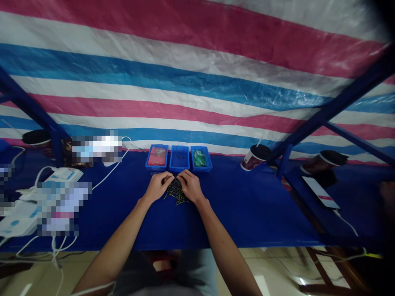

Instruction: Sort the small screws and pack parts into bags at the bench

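Observation:
A loose pile of thin, dark, screw-like pieces (176, 194) with yellowish glints lies on the blue table, too small to name surely. My left hand (159, 185) is at the pile's left edge, its thumb and fingertips pressed together. From the right, my right hand (190, 186) rests against the pile with its fingers curled and pinched. The fingertips of both hands nearly meet above the pile; whatever they pinch is hidden. Just beyond stand three blue bins: the left bin (156, 167) with red contents, the middle bin (179, 167) with a few dark pieces, the right bin (202, 167) with green packets.
A lidded cup (255, 158) with a straw stands at the right. White power strips (23, 209) and cables cover the left side. A phone (321, 193) lies on the neighbouring table beyond a blue metal frame (308, 117). Striped sheeting (185, 90) hangs behind.

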`<state>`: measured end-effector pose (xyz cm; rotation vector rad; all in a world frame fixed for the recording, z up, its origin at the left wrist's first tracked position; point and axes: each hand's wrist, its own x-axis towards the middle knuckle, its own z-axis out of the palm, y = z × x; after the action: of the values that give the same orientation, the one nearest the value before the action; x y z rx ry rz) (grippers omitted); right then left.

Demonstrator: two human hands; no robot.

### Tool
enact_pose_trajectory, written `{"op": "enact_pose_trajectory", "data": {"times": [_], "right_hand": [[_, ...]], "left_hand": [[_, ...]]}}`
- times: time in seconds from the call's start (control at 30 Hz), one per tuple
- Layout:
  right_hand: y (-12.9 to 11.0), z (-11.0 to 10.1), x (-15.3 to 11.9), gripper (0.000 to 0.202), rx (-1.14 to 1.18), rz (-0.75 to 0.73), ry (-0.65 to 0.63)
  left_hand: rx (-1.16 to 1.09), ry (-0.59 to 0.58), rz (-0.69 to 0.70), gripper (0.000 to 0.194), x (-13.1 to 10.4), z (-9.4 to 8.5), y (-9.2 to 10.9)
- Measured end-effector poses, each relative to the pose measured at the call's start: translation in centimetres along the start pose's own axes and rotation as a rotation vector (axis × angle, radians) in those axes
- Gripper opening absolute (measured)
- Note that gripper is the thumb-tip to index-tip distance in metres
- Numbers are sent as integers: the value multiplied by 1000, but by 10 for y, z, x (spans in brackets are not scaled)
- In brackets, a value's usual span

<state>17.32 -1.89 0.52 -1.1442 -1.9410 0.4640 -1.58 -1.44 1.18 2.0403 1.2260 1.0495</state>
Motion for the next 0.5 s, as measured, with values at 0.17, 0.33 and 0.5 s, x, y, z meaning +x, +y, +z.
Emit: {"op": "enact_pose_trajectory", "data": {"times": [0.17,0.33,0.5], "right_hand": [[1,-4,-2,25,-9,15,37],[3,-7,12,25,-18,49,214],[13,-20,43,27,-185,92,261]], "left_hand": [[-35,-9,-9,32,-1,0,-2],[-71,32,-36,33,-1,0,-5],[-74,16,-21,31,-1,-1,-6]]}}
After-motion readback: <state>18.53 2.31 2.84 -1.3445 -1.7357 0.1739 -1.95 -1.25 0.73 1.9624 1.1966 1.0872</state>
